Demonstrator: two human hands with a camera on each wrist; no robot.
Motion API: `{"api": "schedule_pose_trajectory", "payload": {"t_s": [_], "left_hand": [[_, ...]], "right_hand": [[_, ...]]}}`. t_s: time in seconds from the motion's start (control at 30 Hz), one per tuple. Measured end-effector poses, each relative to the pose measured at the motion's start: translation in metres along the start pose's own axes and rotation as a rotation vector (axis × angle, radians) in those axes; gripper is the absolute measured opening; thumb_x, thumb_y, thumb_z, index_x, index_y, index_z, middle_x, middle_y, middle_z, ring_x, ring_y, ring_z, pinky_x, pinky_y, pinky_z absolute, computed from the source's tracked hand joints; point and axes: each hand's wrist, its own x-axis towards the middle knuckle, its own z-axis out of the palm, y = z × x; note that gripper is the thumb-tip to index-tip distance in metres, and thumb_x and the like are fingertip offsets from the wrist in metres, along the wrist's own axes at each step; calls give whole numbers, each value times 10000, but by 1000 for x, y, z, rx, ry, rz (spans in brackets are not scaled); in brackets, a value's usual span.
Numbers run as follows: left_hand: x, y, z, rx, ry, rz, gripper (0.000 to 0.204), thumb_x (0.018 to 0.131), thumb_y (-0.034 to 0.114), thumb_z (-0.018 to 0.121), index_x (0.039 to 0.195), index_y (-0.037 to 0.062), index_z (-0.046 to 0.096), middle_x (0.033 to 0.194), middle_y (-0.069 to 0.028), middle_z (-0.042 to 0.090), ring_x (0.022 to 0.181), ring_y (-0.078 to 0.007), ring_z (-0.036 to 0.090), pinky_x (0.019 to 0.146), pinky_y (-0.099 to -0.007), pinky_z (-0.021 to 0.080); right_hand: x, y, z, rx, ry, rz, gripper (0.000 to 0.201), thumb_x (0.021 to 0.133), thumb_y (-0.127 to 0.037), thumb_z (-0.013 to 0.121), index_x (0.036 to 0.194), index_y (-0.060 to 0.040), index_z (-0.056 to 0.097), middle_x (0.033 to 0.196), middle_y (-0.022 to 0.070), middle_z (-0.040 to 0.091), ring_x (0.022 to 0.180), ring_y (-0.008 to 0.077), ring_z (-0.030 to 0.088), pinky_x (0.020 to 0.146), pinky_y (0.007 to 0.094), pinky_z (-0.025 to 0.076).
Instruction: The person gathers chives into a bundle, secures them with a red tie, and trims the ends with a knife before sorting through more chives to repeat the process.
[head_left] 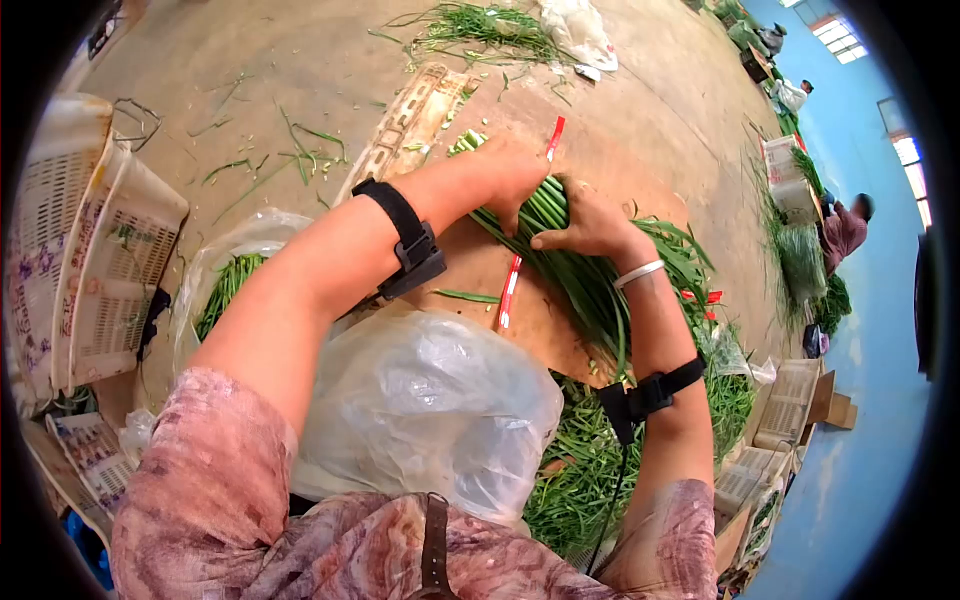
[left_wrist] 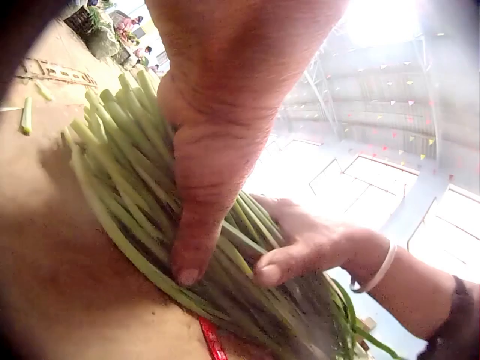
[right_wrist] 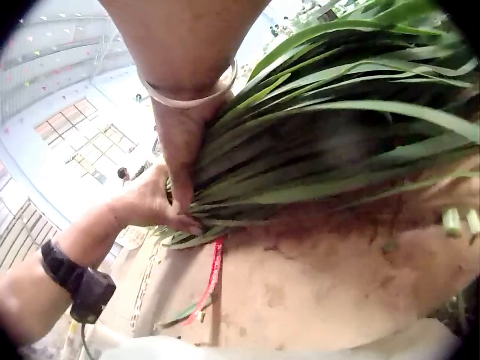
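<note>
A thick bunch of long green stalks with flat leaves (head_left: 545, 207) lies across a brown board (head_left: 465, 268). My left hand (head_left: 515, 180) grips it near the pale cut ends, thumb over the near side. Close beside it, my right hand (head_left: 597, 222) holds the bunch nearer the leaves, its thumb pointing toward the left hand. In the left wrist view the cut ends (left_wrist: 124, 112) stick out past the left hand. Loose leaves (right_wrist: 360, 112) fan out beyond the right hand in the right wrist view. A red printed strip (head_left: 510, 290) runs beneath the bunch, emerging on both sides.
A clear plastic bag (head_left: 430, 400) bulges in front of my body, with loose green trimmings (head_left: 590, 480) to its right. White plastic crates (head_left: 120, 250) stand at the left. More greens (head_left: 490, 30) lie on the far floor. Another person (head_left: 845, 235) sits at the right.
</note>
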Motion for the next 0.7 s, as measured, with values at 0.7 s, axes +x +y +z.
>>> {"api": "schedule_pose_trajectory", "payload": {"t_s": [0.7], "left_hand": [[-10,-1,4,-103,185,7,979,411,288,865,1227,76,368,934,-144,629,891,-315,605,767,-363,486]], "right_hand": [[15,-18,-2,83,629,-219,72,710,-66,655,779,-45,667,705,116,630,624,250,612,569,331,483]]}}
